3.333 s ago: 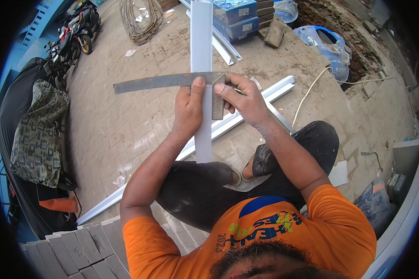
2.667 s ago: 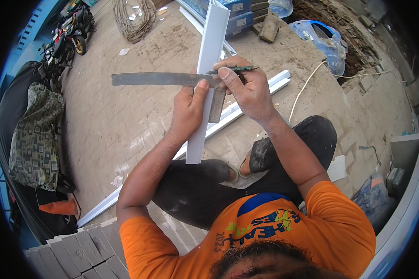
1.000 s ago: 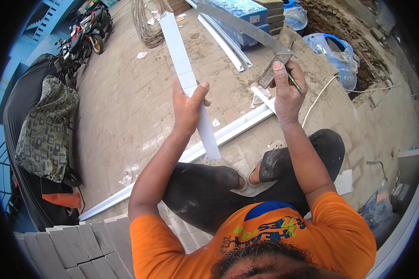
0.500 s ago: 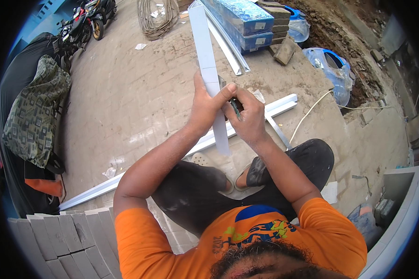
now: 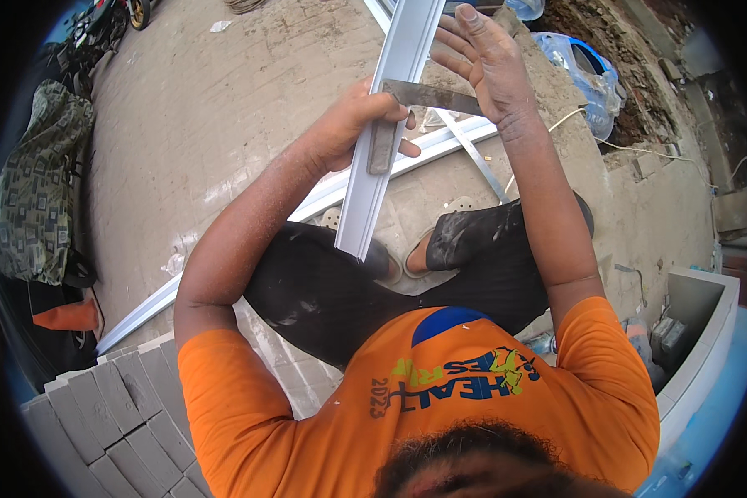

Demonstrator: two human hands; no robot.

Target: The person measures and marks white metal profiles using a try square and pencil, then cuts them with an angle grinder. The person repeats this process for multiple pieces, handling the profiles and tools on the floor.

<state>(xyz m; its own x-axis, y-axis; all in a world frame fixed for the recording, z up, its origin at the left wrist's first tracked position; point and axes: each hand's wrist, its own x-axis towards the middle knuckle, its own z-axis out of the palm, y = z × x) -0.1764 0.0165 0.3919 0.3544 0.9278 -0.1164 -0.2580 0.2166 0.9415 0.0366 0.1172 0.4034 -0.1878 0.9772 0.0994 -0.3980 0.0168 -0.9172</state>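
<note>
A long white ribbed profile [image 5: 359,199] slants up in front of me, its near end above my lap. My left hand [image 5: 349,124] is closed around it, with the thumb pressing a dark metal square [image 5: 430,95] onto its face. One leg of the square lies along the profile; the other juts out to the right, where its end meets my right hand's outline. My right hand [image 5: 500,79] is open beside the profile, fingers stretched and apart, gripping nothing. Whether it touches the square's end, I cannot tell.
More white profiles [image 5: 153,307] lie on the paved ground beyond my feet, near a flat metal strip [image 5: 476,156]. Stacked grey blocks [image 5: 129,407] stand at lower left. A covered vehicle [image 5: 37,195] is at left. A plastic-wrapped blue object [image 5: 581,83] and pale cable [image 5: 556,124] are at right.
The profile has been turned so its ribbed side faces up, and it leans further right. My right hand has come off it and opened. The square now shows plainly under my left thumb.
</note>
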